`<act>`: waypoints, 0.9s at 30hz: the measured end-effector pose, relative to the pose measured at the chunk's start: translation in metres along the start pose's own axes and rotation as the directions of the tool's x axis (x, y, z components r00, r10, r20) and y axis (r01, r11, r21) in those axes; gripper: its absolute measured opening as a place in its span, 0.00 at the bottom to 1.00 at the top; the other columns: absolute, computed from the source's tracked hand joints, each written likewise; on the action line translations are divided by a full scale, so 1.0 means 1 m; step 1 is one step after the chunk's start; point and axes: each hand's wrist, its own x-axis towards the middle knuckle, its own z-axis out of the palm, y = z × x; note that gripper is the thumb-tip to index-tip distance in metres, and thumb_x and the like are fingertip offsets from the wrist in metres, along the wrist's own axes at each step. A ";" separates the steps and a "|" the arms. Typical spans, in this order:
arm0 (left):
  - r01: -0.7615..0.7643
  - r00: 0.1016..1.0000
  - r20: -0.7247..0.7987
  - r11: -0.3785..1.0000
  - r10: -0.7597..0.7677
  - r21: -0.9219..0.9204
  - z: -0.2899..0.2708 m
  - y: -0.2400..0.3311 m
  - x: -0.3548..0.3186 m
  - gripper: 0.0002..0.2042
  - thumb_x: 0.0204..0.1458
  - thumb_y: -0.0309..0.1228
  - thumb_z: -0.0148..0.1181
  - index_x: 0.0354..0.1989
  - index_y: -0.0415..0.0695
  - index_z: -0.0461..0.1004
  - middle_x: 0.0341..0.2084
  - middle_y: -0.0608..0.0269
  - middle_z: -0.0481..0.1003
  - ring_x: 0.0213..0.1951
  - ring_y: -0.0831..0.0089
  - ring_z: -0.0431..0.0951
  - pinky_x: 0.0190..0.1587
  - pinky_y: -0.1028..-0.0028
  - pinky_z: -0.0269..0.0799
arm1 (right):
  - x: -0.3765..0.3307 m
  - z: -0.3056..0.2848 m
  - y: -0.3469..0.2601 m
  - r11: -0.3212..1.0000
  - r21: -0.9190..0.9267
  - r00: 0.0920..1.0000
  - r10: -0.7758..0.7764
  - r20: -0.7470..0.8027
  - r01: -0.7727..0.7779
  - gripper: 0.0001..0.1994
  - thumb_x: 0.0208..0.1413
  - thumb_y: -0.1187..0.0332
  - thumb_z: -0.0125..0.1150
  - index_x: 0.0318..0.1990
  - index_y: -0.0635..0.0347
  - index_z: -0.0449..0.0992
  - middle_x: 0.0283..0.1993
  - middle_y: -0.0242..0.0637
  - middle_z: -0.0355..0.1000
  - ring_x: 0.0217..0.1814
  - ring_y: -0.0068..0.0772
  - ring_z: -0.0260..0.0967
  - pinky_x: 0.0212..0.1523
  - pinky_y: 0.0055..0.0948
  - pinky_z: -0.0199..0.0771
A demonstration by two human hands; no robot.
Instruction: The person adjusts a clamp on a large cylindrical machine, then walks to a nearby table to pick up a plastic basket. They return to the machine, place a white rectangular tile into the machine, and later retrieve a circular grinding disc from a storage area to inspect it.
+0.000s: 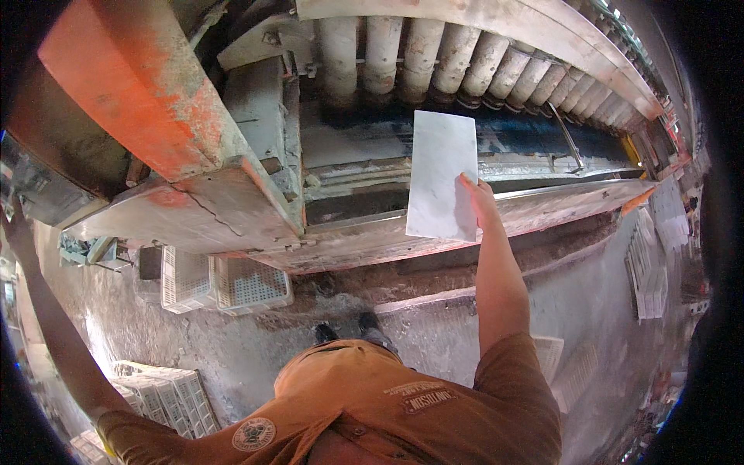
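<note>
My right hand [482, 203] grips a thin, rectangular white stone tile [440, 170] by its right edge, thumb on the face towards me. The tile is held up over the front rail [542, 203] of a roller machine, its long side running away from me. Its smooth face has faint grey marks. Far to the left, my left arm is stretched out. My left hand [15, 225] is beside a dark metal part [37, 180] of the machine, its fingers seemingly extended and nothing visible in them. Dimness and the picture's rim hide whether it touches the part.
A row of thick rollers [384, 58] spans the machine's back. An orange-painted beam [143, 85] rises at left. White plastic crates [252, 287] stand under the machine, with more crates [167, 399] at lower left. Stacked pale slabs [647, 267] lean at right.
</note>
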 end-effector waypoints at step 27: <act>0.033 0.994 -0.108 0.951 0.001 0.308 -0.054 0.048 0.093 0.25 0.56 0.56 0.42 0.40 0.43 0.69 0.25 0.45 0.75 0.34 0.47 0.76 0.39 0.57 0.69 | 0.050 -0.024 0.047 0.963 -0.144 0.973 -0.230 0.000 0.228 0.21 0.54 0.55 0.54 0.46 0.65 0.72 0.34 0.42 0.71 0.36 0.41 0.69 0.37 0.40 0.67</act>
